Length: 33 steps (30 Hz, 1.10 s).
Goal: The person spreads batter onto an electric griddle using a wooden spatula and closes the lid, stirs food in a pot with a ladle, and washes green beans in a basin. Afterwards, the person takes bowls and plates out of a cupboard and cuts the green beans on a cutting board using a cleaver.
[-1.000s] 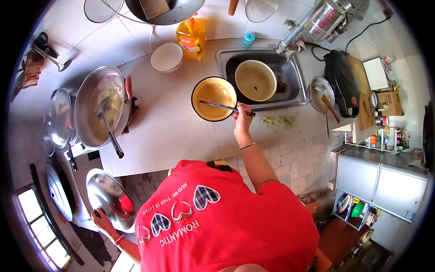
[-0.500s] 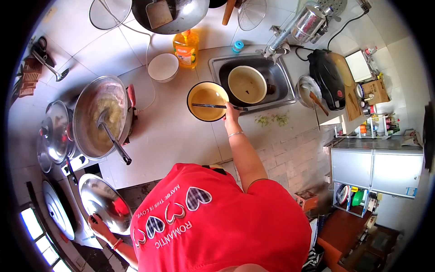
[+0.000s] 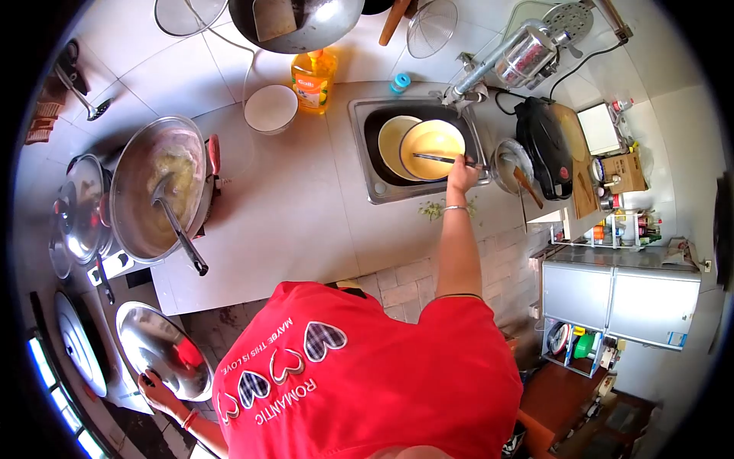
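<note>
Right fingers [image 3: 460,163] clamp a bowl [image 3: 432,136], left fingers [image 3: 152,387] a lid [image 3: 147,335] (cream pot [image 3: 392,141] occupies the sink [image 3: 359,138]).

Single head-worn view, facing forward and down; wide, dark-cornered. Wearer's red shirt [image 3: 382,382] close below, surface [image 3: 279,229] mid-frame, tiled wall [image 3: 164,96] beyond.

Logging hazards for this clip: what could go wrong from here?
1. The right hand holds the bowl by one side, overlapping the pot in the sink; the two might knock together.
2. The chopsticks lie across the bowl and could slip if it tips.
3. The handle of the ladle juts past the pan; it could get bumped.
</note>
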### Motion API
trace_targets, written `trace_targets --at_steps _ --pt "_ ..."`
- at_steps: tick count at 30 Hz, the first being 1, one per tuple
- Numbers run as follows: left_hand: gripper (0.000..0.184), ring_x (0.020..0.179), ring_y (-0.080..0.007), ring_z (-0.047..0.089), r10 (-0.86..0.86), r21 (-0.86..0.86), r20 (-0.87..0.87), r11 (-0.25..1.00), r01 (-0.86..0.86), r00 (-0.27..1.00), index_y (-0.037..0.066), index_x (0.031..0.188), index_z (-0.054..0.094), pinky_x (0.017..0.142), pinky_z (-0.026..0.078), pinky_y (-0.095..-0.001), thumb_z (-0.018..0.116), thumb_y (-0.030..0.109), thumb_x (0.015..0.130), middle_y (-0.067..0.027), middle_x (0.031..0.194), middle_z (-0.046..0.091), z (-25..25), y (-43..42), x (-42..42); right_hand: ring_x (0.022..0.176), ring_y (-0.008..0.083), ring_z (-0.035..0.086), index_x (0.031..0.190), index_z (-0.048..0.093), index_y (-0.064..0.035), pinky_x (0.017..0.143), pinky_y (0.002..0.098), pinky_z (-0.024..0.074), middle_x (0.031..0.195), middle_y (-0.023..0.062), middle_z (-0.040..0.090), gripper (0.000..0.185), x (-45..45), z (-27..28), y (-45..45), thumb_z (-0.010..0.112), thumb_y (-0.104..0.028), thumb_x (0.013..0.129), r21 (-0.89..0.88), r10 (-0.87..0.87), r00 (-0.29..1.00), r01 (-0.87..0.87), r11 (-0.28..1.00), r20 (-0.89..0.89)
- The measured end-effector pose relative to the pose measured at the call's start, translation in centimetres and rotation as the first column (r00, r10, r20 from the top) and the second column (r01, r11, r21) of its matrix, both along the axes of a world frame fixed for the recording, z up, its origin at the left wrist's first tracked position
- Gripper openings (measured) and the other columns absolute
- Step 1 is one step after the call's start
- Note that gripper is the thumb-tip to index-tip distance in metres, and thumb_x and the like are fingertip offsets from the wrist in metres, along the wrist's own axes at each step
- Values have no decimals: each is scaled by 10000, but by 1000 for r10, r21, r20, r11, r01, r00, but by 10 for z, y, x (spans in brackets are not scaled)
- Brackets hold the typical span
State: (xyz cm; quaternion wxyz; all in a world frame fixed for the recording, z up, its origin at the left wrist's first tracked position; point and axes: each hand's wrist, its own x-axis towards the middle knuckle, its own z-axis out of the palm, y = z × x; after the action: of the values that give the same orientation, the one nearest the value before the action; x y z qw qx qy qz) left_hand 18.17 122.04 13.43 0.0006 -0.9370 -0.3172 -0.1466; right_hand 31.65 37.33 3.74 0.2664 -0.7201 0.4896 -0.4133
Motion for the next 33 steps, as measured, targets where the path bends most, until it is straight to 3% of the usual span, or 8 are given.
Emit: trace_targets --at_steps 7,11,18,23,26,27,30,33 --pt "431 941 -348 607 74 80 -78 995 -68 994 6 1088 605 812 472 -397 500 387 915 -187 1042 630 24 -22 -25 787 351 644 893 702 -132 656 453 508 827 156 673 266 17 -23 -52 563 -315 760 35 29 948 -19 999 -318" --pt "414 893 -357 603 21 152 -28 988 -16 999 -20 1055 608 783 470 -413 526 358 908 -193 1004 631 26 -18 -39 800 372 640 890 687 -120 693 483 511 873 174 660 263 34 -45 -57 560 -313 764 -47 73 871 -110 993 -485" --pt "410 879 -351 600 47 164 -26 986 -42 999 -16 1039 612 764 467 -420 532 363 905 -190 971 630 32 -24 -46 780 367 640 870 685 -110 705 469 512 838 170 664 248 55 -61 -34 569 -294 751 23 129 847 -137 990 -516" --pt "407 882 -350 600 56 142 -48 989 -48 997 -8 1042 610 765 467 -419 531 367 905 -185 980 629 33 -22 -45 871 375 628 853 656 21 781 415 486 907 218 660 295 57 -86 -28 577 -239 741 238 -41 972 97 966 -231" --pt "423 865 -336 615 15 149 -3 989 -14 1000 7 1043 618 763 476 -407 534 396 897 -174 954 644 33 -14 -45 852 332 644 871 634 39 764 394 493 923 191 667 285 41 -100 -42 590 -214 750 375 51 998 -36 927 -32" --pt "417 875 -339 611 25 148 -5 989 -24 1000 3 1048 614 767 473 -409 532 384 901 -178 963 639 32 -13 -44 669 263 630 903 620 32 557 363 500 846 141 664 252 42 -109 -44 623 -166 746 426 -86 976 -7 905 198" --pt "397 897 -342 603 45 115 0 992 -45 999 -5 1058 606 776 468 -412 530 353 905 -187 980 629 31 -18 -36 482 185 521 933 595 21 361 311 396 775 93 632 258 44 -116 -63 657 -126 730 526 -221 883 -34 850 414" --pt "370 896 -341 603 70 11 34 997 -70 997 -1 1063 604 779 468 -410 543 322 894 -190 973 632 32 -31 -27 515 198 556 975 548 8 355 308 412 835 121 628 323 43 -89 -68 668 -102 695 589 -241 848 -99 802 471"
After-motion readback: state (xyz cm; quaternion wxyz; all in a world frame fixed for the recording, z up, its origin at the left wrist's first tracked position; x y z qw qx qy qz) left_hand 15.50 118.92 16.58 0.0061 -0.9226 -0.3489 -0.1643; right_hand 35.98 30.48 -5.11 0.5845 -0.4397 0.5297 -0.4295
